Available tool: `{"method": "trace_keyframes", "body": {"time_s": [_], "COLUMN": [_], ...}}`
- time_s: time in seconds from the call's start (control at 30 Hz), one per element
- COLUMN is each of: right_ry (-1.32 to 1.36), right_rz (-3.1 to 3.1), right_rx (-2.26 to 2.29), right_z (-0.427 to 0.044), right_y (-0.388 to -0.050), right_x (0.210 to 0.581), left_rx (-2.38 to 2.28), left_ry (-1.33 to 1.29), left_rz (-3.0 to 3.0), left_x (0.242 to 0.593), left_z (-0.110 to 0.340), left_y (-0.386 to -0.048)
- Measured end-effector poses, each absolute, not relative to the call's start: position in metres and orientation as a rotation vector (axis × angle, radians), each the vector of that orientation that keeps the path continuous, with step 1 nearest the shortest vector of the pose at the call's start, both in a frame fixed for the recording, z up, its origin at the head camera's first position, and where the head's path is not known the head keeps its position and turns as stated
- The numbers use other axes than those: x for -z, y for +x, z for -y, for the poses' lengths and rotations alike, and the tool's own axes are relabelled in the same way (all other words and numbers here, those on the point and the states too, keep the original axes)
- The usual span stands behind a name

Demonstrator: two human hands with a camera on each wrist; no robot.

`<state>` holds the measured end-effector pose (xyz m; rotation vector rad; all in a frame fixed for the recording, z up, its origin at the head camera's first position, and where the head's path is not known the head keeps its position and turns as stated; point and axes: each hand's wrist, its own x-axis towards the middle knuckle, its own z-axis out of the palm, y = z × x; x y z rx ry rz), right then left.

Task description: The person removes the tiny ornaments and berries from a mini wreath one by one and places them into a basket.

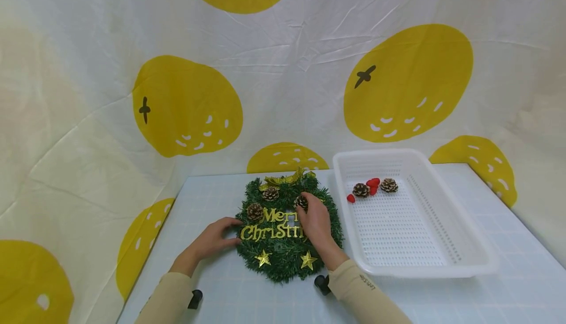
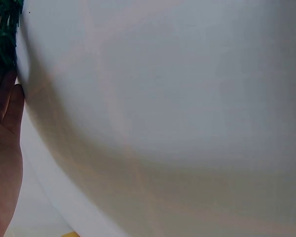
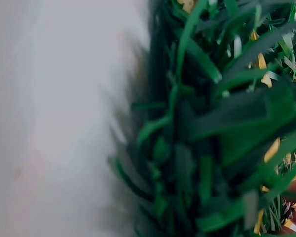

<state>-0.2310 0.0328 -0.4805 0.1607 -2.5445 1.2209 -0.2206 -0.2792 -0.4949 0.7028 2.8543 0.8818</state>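
A green tinsel wreath (image 1: 285, 271) lies on the table, with a gold ribbon bow (image 1: 279, 182) at its top, gold "Merry Christmas" lettering (image 1: 274, 231) across it and two gold stars (image 1: 308, 260) low down. My right hand (image 1: 317, 221) pinches a pine cone (image 1: 301, 202) at the wreath's upper right and covers the end of the lettering. In the right wrist view that cone (image 3: 288, 210) shows between the fingertips at the edge. Two more cones (image 1: 254, 211) sit at the upper left. My left hand (image 1: 213, 239) touches the wreath's left rim, fingers extended and thumb apart.
A white plastic basket (image 1: 460, 216) stands to the right, close beside the wreath. Inside are two pine cones (image 1: 389, 185) and several red berries (image 1: 373, 183). A pale checked cloth (image 1: 256, 304) covers the table. Behind hangs a curtain (image 1: 283, 93) with yellow fruit prints.
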Motion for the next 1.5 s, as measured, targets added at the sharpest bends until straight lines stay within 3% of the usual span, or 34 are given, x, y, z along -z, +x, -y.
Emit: {"method": "trace_keyframes", "body": {"time_s": [1.03,1.5], "right_ry": [0.237,0.310], "right_rz": [2.472,2.408], "right_rx": [-1.338,-1.299], "right_z": [-0.027,-0.029], "right_y": [-0.220,-0.214], "right_x": [0.438,0.386], "left_rx": [-0.867,-0.862], "left_ry": [0.708,0.700], "left_rz": [-2.867,-2.862], "left_x": [0.497,0.496], "left_z": [0.281,0.281], "left_y": [-0.222,-0.222]}}
